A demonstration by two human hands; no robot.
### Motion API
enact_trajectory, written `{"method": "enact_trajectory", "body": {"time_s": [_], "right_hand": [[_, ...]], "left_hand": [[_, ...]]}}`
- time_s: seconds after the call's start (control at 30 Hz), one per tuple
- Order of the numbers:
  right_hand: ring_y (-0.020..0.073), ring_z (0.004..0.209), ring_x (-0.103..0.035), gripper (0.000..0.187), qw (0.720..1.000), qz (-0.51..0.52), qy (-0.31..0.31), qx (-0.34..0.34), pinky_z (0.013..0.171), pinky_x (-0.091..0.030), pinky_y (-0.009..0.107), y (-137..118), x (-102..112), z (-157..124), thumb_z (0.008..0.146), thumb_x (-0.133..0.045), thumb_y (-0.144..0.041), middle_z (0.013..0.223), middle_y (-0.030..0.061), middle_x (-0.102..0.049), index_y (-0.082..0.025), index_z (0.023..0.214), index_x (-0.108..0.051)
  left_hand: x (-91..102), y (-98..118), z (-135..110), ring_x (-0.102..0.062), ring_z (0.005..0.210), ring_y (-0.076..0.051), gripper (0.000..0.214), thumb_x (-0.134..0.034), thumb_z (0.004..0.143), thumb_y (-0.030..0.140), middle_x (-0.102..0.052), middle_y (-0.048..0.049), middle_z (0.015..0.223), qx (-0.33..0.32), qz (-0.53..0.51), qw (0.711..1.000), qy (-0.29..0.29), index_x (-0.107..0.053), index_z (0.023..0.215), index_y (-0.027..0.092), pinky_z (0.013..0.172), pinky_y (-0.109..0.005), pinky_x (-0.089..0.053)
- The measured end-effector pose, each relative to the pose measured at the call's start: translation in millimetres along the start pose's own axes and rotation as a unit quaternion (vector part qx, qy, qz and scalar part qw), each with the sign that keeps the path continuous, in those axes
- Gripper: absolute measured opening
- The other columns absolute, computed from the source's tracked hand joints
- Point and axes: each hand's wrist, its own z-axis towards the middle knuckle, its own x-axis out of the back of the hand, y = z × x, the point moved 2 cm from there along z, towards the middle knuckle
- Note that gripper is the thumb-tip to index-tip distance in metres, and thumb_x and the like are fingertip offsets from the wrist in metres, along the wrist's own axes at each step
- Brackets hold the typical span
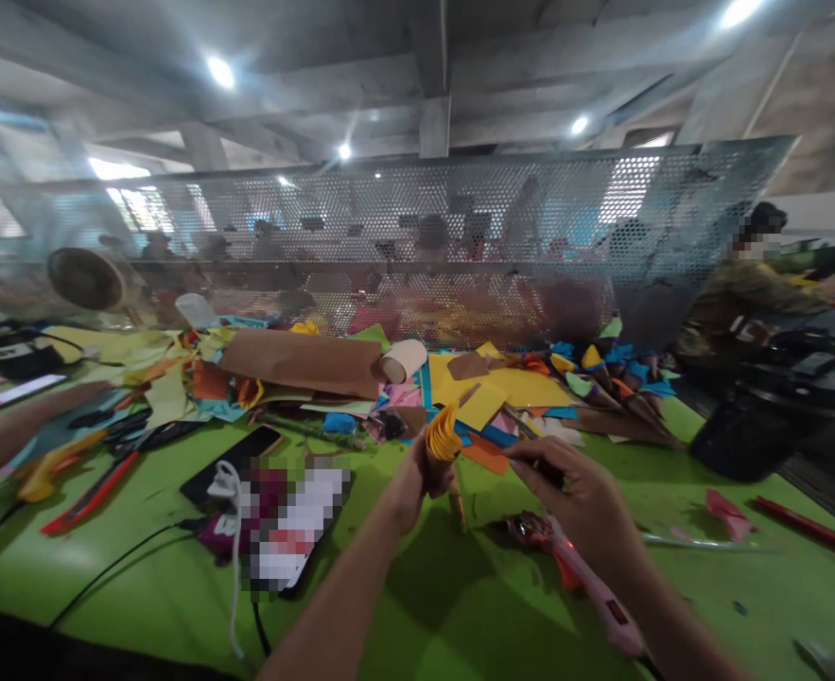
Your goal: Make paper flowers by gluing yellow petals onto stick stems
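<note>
In the middle of the view my left hand (412, 487) is wrapped round a yellow paper flower (443, 437) with tightly layered, curled edges. A thin light-brown stick (458, 503) points down below it. To the right, my right hand (565, 478) is raised over the table with thumb and fingers pinched together. Whatever it holds, if anything, is too small to tell. Under my right wrist lies a pink glue gun (594, 586) with a red-lit switch, its dark nozzle towards the left hand. My two hands are apart.
Coloured paper scraps (509, 383) and a brown paper sheet (304, 361) are heaped along the back. Left are phones (304, 530), cables, red-handled scissors (97, 497), a yellow glue gun (55, 468) and another person's arm (20, 435). A black bin (750, 426) stands right.
</note>
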Motion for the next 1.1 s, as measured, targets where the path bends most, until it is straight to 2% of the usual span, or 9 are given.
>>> {"method": "enact_trajectory", "body": {"time_s": [0.1, 0.2, 0.33, 0.57, 0.7, 0.77, 0.9, 0.97, 1.1], "right_hand": [[0.0206, 0.080, -0.066, 0.015, 1.000, 0.022, 0.009, -0.017, 0.070, -0.051, 0.029, 10, 0, -2, 0.088, -0.061, -0.032, 0.086, 0.0042, -0.072, -0.022, 0.090, -0.072], [0.0209, 0.077, -0.067, 0.017, 0.998, 0.044, 0.015, -0.039, 0.070, -0.053, 0.029, 21, 0, -3, 0.085, -0.063, -0.035, 0.084, 0.0045, -0.073, -0.021, 0.089, -0.073], [0.0226, 0.084, -0.068, 0.021, 0.996, 0.061, 0.004, -0.070, 0.073, -0.053, 0.030, 29, 1, -6, 0.084, -0.064, -0.037, 0.090, 0.0060, -0.074, -0.021, 0.093, -0.074], [0.0215, 0.080, -0.066, 0.020, 0.996, 0.050, -0.016, -0.069, 0.071, -0.052, 0.029, 26, 1, -9, 0.085, -0.063, -0.038, 0.088, 0.0058, -0.073, -0.022, 0.091, -0.075], [0.0211, 0.078, -0.066, 0.021, 0.997, 0.044, -0.009, -0.068, 0.068, -0.051, 0.028, 25, 0, -9, 0.086, -0.062, -0.038, 0.087, 0.0058, -0.073, -0.022, 0.091, -0.074], [0.0211, 0.079, -0.066, 0.021, 0.997, 0.041, -0.005, -0.060, 0.070, -0.052, 0.028, 24, 1, -8, 0.086, -0.062, -0.039, 0.087, 0.0061, -0.073, -0.021, 0.090, -0.074], [0.0213, 0.080, -0.066, 0.024, 0.998, 0.006, -0.026, -0.060, 0.070, -0.052, 0.028, 25, 12, -13, 0.086, -0.060, -0.042, 0.086, 0.0056, -0.072, -0.021, 0.089, -0.072], [0.0204, 0.072, -0.066, 0.026, 0.995, -0.038, -0.053, -0.074, 0.063, -0.050, 0.027, 30, 23, -23, 0.085, -0.058, -0.045, 0.079, 0.0042, -0.071, -0.022, 0.084, -0.071], [0.0182, 0.048, -0.059, 0.036, 0.976, -0.146, -0.112, -0.117, 0.045, -0.043, 0.026, 47, 45, -55, 0.081, -0.057, -0.054, 0.055, 0.0011, -0.064, -0.023, 0.064, -0.065]], "left_hand": [[0.4, -2, 3, -0.031, 0.043, -0.006, 0.048, -0.049, 0.083, 0.066, -0.043, 0.0057, 0.053, 0.019, 0.006, 1.000, 0.010, -0.049, 0.075, 0.018, 0.044, -0.020, -0.019], [2.2, -3, 3, -0.034, 0.043, -0.006, 0.058, -0.048, 0.077, 0.076, -0.043, 0.0055, 0.052, 0.036, 0.034, 0.998, 0.033, -0.047, 0.071, 0.018, 0.044, -0.020, -0.020], [5.9, -5, 2, -0.035, 0.043, -0.006, 0.063, -0.045, 0.075, 0.081, -0.045, 0.0043, 0.052, 0.016, 0.076, 0.996, 0.051, -0.049, 0.070, 0.018, 0.044, -0.021, -0.021], [11.4, -6, -1, -0.040, 0.050, -0.009, 0.060, -0.047, 0.079, 0.077, -0.046, 0.0026, 0.058, -0.014, 0.103, 0.992, 0.067, -0.058, 0.077, 0.017, 0.049, -0.022, -0.030], [10.5, 5, -9, -0.051, 0.070, -0.017, 0.046, -0.062, 0.076, 0.066, -0.056, -0.0026, 0.071, -0.121, 0.144, 0.979, 0.079, -0.064, 0.077, 0.019, 0.066, -0.028, -0.041], [7.0, 11, -11, -0.053, 0.081, -0.019, 0.042, -0.067, 0.074, 0.061, -0.060, -0.0048, 0.080, -0.164, 0.155, 0.971, 0.073, -0.065, 0.073, 0.020, 0.075, -0.029, -0.042], [-0.4, 16, -8, -0.045, 0.066, -0.014, 0.049, -0.057, 0.082, 0.062, -0.051, -0.0011, 0.067, -0.133, 0.144, 0.980, 0.035, -0.057, 0.063, 0.017, 0.067, -0.028, -0.039], [-0.5, 15, -7, -0.044, 0.065, -0.013, 0.049, -0.052, 0.086, 0.061, -0.049, -0.0003, 0.068, -0.152, 0.162, 0.974, 0.040, -0.056, 0.064, 0.016, 0.066, -0.027, -0.037], [1.2, 15, -9, -0.047, 0.074, -0.015, 0.046, -0.042, 0.095, 0.052, -0.051, -0.0011, 0.074, -0.205, 0.255, 0.944, 0.043, -0.057, 0.070, 0.017, 0.073, -0.028, -0.037]]}}
